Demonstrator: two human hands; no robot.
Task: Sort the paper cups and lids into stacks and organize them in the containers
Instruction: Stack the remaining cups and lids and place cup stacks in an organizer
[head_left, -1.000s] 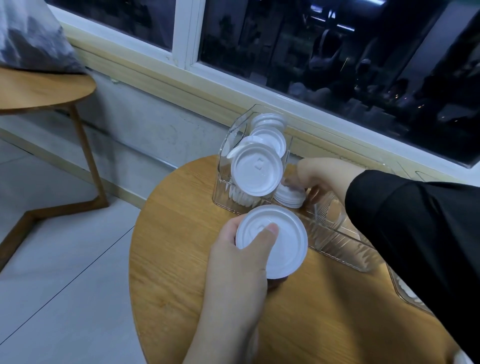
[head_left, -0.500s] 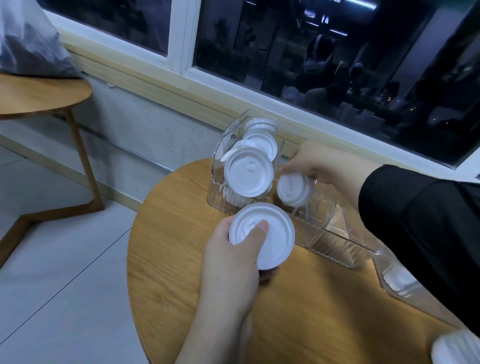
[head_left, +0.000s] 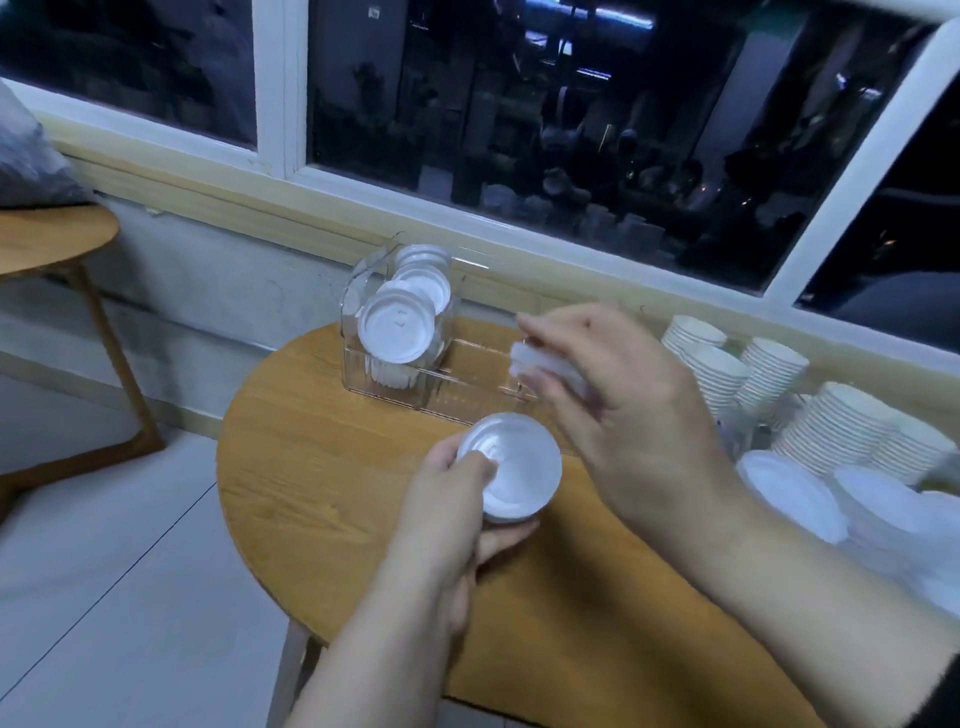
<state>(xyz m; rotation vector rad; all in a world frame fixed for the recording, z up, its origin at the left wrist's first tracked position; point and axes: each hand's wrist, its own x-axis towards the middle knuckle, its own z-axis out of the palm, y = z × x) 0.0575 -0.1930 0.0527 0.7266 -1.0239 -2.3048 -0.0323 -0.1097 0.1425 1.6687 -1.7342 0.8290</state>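
White round plastic lids (head_left: 397, 330) are stacked on their sides in the left end of a clear plastic container (head_left: 363, 379), which is set at the far edge of a round wooden table (head_left: 322, 467). Off to the far left, a second wooden table (head_left: 47, 241) is seen, with a grey cushion (head_left: 26, 161) on top of it.

Near the middle, a small stack of white round lids (head_left: 514, 467) is gripped by the left hand (head_left: 452, 514). The thumb is pressed on the top lid and the fingers are curled under the stack. This stack is held just above the table, in front of the clear container.

Just to the right and a little higher, a short stack of smaller white lids (head_left: 545, 366) is pinched by the right hand (head_left: 634, 410). The picture is blurred here, so the number of lids cannot be told. The stack is held above the right part of the clear container.

Farther right, tall stacks of white paper cups (head_left: 769, 374) are lined up by the window wall. In front of them, big white lids (head_left: 795, 493) are piled at the right edge of the table, and these are blurred too. A dark window (head_left: 571, 114) with a white frame is stretched across the back.
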